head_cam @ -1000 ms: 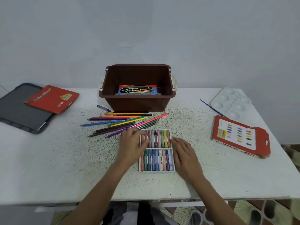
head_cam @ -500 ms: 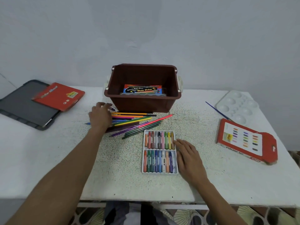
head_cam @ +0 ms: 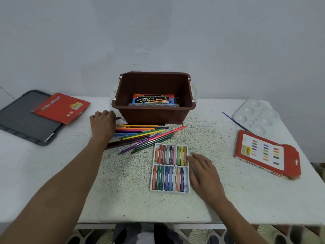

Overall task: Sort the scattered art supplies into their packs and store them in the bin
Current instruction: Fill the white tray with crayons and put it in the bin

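Note:
A white crayon tray [head_cam: 169, 191] full of oil pastels lies at the table's middle. My right hand [head_cam: 204, 173] rests flat against its right edge, fingers apart. Loose colour pencils [head_cam: 140, 136] are spread in front of the brown bin [head_cam: 153, 116], which holds a water colour box [head_cam: 153, 99]. My left hand [head_cam: 102, 124] is over the pencils' left ends, fingers curled on a purple crayon [head_cam: 118, 118] whose dark tip sticks out beside the bin. The red oil pastels sleeve [head_cam: 265, 155] lies at the right.
A red pencil pack [head_cam: 61, 107] lies on a dark grey lid [head_cam: 21, 124] at the far left. A white paint palette [head_cam: 255, 117] and a thin blue brush [head_cam: 233, 121] sit at the back right. The white table [head_cam: 52, 173] ends just below my forearms.
My left hand left the crayon tray, reached up and left to the purple crayon beside the bin and curled onto it. The right hand stayed at the tray's right edge.

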`<act>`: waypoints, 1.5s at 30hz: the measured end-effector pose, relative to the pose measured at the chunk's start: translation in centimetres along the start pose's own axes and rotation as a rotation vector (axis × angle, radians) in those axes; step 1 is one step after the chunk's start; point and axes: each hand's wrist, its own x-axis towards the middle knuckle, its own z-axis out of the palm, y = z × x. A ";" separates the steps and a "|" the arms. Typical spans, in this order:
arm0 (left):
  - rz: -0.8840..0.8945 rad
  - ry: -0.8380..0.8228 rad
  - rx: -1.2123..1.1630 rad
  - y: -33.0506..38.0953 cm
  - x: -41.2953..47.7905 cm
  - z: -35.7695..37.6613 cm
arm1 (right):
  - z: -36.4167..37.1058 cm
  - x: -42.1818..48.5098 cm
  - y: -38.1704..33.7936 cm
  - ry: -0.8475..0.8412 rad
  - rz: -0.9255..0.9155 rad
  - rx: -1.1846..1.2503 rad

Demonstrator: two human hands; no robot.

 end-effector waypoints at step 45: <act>0.379 -0.333 -0.650 16.2 -19.0 -4.0 | 0.2 0.0 -0.3 -0.071 0.048 -0.021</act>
